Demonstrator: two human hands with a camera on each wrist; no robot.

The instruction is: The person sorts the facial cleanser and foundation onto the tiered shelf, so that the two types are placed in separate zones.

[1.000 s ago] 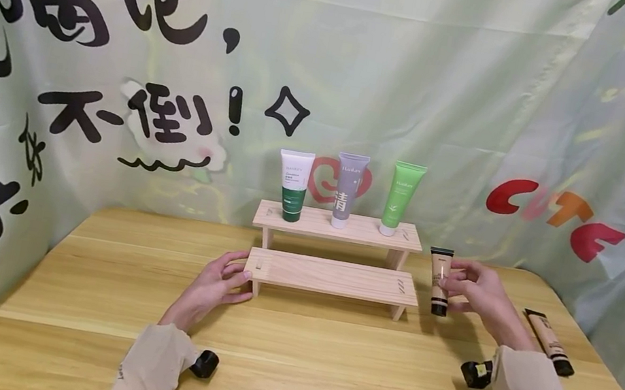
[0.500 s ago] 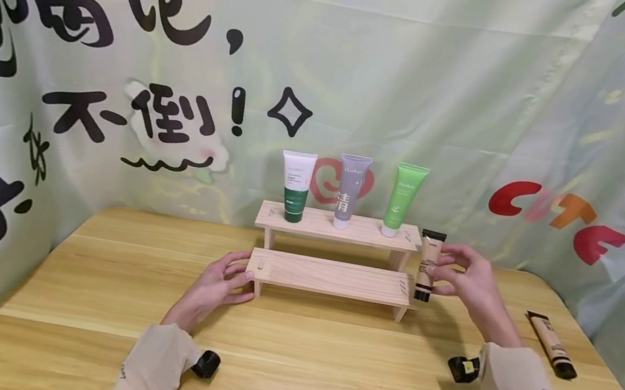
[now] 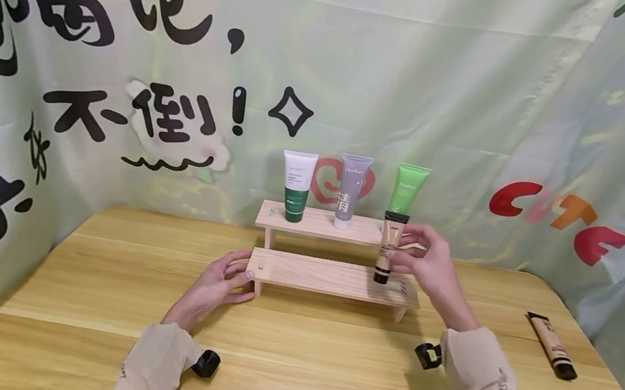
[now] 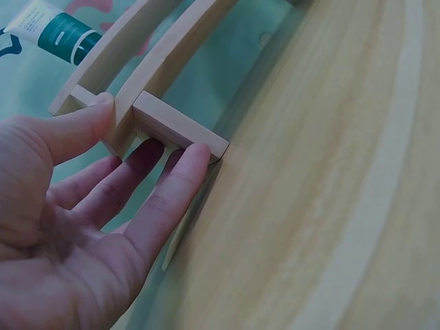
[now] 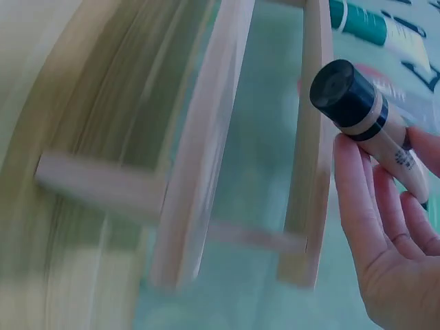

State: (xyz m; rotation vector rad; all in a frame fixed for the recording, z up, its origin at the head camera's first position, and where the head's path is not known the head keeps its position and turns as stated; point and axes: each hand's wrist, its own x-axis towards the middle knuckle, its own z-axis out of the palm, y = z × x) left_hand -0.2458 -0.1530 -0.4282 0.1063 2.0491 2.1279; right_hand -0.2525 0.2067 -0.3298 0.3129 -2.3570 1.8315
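Observation:
A two-step wooden display stand (image 3: 324, 275) stands on the table. My left hand (image 3: 214, 286) holds its lower left end, thumb on the shelf edge and fingers against the leg (image 4: 180, 125). My right hand (image 3: 431, 263) pinches a beige tube with black ends (image 3: 389, 248), near upright with its black cap (image 5: 342, 87) down. The tube is over the right part of the lower shelf; in the right wrist view the cap looks clear of the wood. On the upper step stand a white-and-green tube (image 3: 296, 187), a purple tube (image 3: 352, 191) and a green tube (image 3: 409, 187), its lower part hidden.
Another beige tube (image 3: 551, 347) lies on the wooden table (image 3: 308, 367) at the right. A printed cloth backdrop (image 3: 432, 70) hangs behind the table and along both sides.
My right hand has carried the beige tube leftward, from beside the stand to over the lower shelf's right end, and slightly up. The left hand stays at the stand's left end.

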